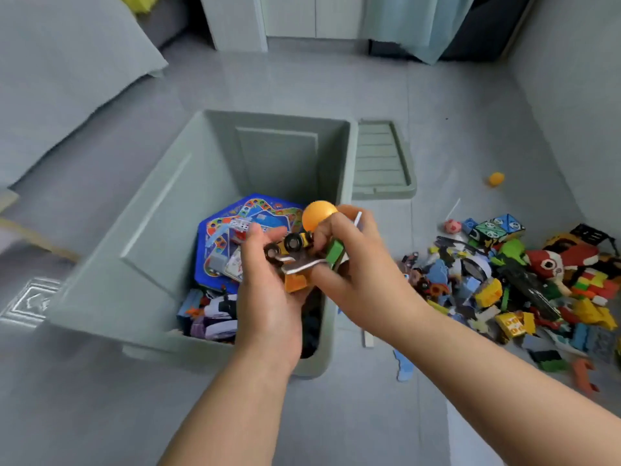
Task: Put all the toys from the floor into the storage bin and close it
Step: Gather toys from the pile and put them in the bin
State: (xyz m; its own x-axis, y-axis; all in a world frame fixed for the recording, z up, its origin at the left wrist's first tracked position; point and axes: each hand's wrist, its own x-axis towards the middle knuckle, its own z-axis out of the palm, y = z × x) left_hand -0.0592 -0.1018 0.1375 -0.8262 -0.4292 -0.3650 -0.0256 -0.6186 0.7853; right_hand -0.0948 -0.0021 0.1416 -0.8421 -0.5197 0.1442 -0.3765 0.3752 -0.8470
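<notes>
Left hand (268, 290) and right hand (363, 264) cup 1 shared handful, orange ball (317, 215), toy car (290, 245), green block (334, 252), directly over near-right corner of open storage bin (158, 237), drop lies straight down; remaining toy pile (521, 280) on floor rightward, nearer right hand.

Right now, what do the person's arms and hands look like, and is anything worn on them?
The left forearm and right forearm are bare to the frame's edge: no sleeves show. The left hand and right hand wear no gloves, and no ring, watch or bracelet is visible.
</notes>
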